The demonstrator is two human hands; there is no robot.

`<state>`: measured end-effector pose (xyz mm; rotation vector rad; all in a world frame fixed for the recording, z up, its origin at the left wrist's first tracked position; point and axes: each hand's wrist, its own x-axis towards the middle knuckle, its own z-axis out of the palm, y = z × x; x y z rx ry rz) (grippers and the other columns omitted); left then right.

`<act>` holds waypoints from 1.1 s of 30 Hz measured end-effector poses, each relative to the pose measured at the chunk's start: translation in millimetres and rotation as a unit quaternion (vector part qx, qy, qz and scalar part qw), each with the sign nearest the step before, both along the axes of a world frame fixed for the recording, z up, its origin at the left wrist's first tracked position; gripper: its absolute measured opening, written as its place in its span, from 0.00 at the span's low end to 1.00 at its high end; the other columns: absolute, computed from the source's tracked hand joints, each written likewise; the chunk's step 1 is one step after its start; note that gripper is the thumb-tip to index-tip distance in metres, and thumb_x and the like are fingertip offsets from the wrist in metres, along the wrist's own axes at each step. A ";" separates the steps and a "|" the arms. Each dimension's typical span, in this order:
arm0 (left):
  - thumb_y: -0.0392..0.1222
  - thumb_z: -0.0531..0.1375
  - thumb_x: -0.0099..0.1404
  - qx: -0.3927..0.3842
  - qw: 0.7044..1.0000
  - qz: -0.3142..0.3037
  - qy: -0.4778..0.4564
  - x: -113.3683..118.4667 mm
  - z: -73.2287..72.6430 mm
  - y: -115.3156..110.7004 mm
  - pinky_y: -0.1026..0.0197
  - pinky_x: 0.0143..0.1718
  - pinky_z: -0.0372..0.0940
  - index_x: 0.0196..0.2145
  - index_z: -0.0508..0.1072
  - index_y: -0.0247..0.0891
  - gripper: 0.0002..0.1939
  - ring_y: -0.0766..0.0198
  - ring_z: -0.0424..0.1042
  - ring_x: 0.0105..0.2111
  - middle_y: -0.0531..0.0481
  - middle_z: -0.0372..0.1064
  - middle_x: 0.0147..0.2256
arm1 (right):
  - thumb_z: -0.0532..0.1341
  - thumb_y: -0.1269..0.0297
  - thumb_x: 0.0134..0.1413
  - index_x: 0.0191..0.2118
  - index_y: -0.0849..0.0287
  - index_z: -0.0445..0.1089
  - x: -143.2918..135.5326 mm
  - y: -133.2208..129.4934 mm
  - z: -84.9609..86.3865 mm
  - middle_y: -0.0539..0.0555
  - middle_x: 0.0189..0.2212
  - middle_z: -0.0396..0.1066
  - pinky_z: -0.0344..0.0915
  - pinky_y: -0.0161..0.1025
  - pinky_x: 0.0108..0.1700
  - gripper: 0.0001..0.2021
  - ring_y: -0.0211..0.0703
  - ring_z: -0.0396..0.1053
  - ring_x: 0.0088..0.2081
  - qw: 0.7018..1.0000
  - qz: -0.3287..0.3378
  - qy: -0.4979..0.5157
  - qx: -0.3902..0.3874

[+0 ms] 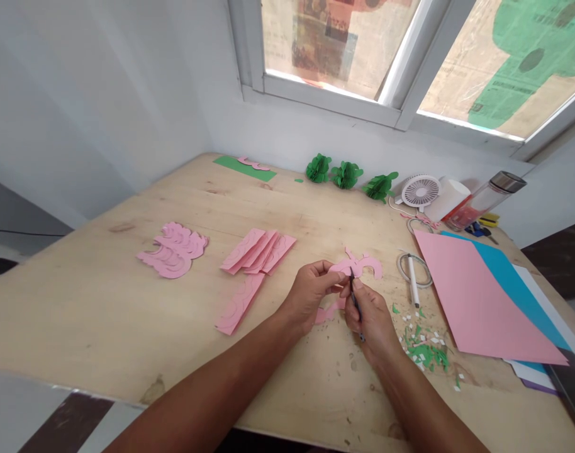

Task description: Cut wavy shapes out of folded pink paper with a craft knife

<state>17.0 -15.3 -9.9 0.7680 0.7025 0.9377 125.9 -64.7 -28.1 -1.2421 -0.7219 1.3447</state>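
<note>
Near the middle of the wooden table, my left hand pinches a curvy pink paper piece. My right hand is closed around a dark, slim cutting tool, its tip against that paper. Below the hands lies another pink paper strip, partly hidden by them. To the left, folded pink strips with drawn curves overlap one another, and a single pink strip slants below them. Farther left sits a pile of scalloped pink cutouts.
Green paper trees, a small fan and a bottle stand along the back. On the right are a white pen, green and white scraps and large coloured sheets. A green sheet lies at back left.
</note>
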 end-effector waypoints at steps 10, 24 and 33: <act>0.39 0.62 0.49 0.000 1.000 0.003 -0.004 -0.4 -0.8 0.2 0.59 0.34 0.60 0.20 0.68 0.34 0.07 0.68 0.65 0.23 0.51 0.67 0.21 | 0.60 0.46 0.47 0.26 0.61 0.65 0.5 -0.3 0.4 0.41 0.09 0.50 0.35 0.28 0.13 0.20 0.27 0.40 0.12 1.000 -0.001 -0.006 -0.002; 0.38 0.62 0.49 0.002 1.000 0.018 0.010 -0.4 -2.1 1.4 0.58 0.36 0.60 0.21 0.69 0.34 0.06 0.67 0.65 0.25 0.50 0.68 0.23 | 0.60 0.47 0.48 0.25 0.61 0.66 -0.3 -0.5 0.0 0.41 0.09 0.51 0.35 0.28 0.13 0.19 0.26 0.41 0.11 1.000 -0.005 0.002 -0.006; 0.38 0.62 0.50 -0.004 1.000 0.018 0.010 -0.9 -4.8 1.2 0.57 0.39 0.60 0.23 0.69 0.34 0.06 0.65 0.67 0.28 0.48 0.69 0.26 | 0.60 0.47 0.48 0.26 0.62 0.66 0.2 -0.9 -1.3 0.40 0.09 0.51 0.35 0.28 0.13 0.19 0.26 0.41 0.11 1.000 -0.005 -0.004 -0.014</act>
